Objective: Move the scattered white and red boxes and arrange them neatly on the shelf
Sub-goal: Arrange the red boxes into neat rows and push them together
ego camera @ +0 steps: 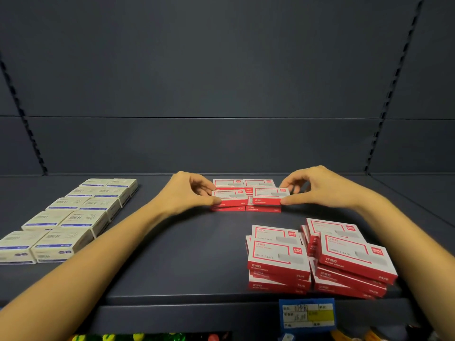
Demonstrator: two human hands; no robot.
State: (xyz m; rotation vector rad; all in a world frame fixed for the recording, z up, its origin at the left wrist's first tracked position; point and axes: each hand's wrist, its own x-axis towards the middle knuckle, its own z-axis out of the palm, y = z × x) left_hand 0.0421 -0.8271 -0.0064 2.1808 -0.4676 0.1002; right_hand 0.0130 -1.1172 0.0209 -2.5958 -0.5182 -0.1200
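Small white and red boxes lie on a dark shelf (172,254). At the back middle is a tidy group of them. My left hand (187,193) pinches the left front box (230,196) of that group. My right hand (320,188) pinches the right front box (269,195), which sits on top of another box. Two more boxes (242,183) lie flat behind these. Near the front right are two loose, crooked stacks: one stack (277,257) to the left and one stack (352,257) to the right, partly under my right forearm.
Two rows of cream boxes with blue labels (71,217) run along the left of the shelf. A blue and yellow price tag (307,313) hangs on the shelf's front edge. Slotted uprights rise along the back panel. Coloured goods show on the level below.
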